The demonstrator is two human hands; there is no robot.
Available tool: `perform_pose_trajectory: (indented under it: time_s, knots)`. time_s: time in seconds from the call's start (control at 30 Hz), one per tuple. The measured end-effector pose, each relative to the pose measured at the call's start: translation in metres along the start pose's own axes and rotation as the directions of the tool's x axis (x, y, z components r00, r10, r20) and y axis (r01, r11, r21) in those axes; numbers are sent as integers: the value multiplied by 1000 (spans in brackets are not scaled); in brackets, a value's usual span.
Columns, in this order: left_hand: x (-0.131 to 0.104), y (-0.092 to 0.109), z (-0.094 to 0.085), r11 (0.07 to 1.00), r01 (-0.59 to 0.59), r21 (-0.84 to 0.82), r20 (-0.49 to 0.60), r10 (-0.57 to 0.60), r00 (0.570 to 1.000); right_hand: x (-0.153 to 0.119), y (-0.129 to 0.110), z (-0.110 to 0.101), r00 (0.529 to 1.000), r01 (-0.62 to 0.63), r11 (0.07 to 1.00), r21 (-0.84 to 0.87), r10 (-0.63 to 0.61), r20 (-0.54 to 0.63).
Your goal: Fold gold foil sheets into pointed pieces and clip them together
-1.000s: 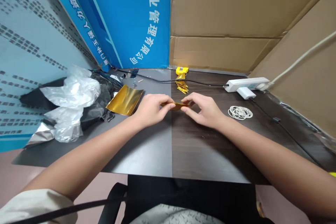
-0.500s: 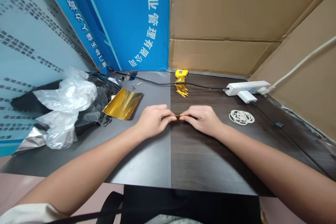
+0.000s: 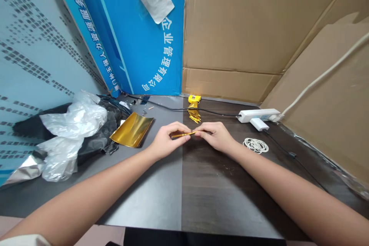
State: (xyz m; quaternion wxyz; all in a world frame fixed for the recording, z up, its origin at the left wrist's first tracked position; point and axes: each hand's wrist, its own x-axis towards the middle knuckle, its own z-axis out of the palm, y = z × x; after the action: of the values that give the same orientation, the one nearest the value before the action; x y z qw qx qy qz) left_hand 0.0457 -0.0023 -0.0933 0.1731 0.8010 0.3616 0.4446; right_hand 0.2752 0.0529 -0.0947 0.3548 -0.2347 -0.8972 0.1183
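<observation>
Both hands are on the gold strip (image 3: 181, 135)! The left hand (image 3: 168, 140) keeps a narrow grip, thumb below and fingers above; the right hand (image 3: 217, 136) pinches the other end, thumb and fingertips nearly together. And the strip? Over the middle of the desk (image 3: 152, 196), almost edge-on, long axis running left to right, right end tipped slightly higher.

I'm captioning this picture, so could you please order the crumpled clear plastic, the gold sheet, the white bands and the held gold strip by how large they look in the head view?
Crumpled clear plastic
Gold sheet
White bands
Gold strip, judged by its visible part only
</observation>
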Motion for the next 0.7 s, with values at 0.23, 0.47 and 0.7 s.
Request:
perform_pose_trajectory:
  time_s: [0.23, 0.47, 0.7]
  knots:
    - [58, -36, 4, 980, 42, 193, -63, -30, 998, 59, 51, -12, 979, -195, 945, -262, 202, 0]
    - [80, -63, 19, 878, 7, 478, 19, -19, 1000, 62, 79, 5, 956, -262, 875, -407, 294, 19]
    - [80, -70, 27, 809, -54, 585, 132, -29, 991, 50, 90, 14, 960, -233, 880, -414, 275, 46]
